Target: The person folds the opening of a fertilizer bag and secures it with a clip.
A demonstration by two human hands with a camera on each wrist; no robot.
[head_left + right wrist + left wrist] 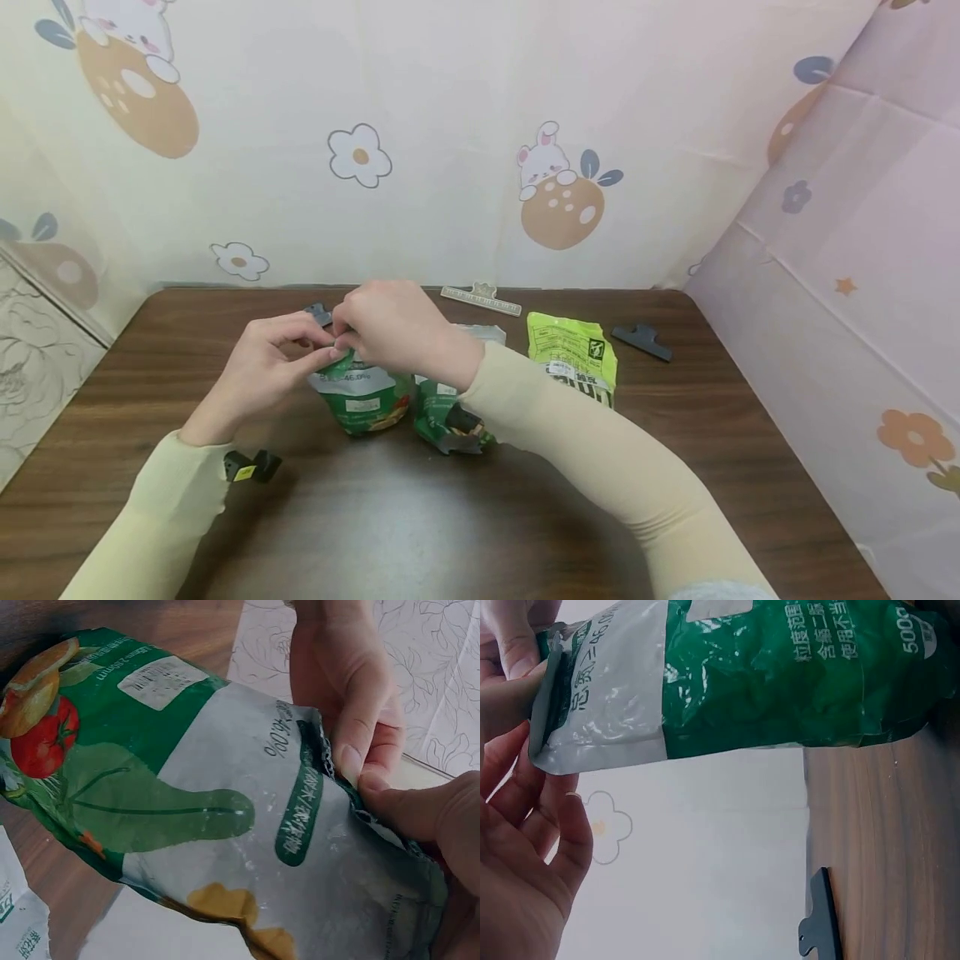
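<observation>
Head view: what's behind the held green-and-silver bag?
A dark clip, partly hidden, lies on the table beyond the bag; patterned fabric hangs farther back. Anything directly behind the bag is covered there.

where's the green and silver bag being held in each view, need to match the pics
Head: the held bag is left of centre, below mid-height.
Left wrist: the held bag stretches across the top, its top edge at upper left.
Right wrist: the held bag fills much of the picture, top edge at right.
Shared landmark: brown tabletop, at right in left wrist, upper left in right wrist.
</observation>
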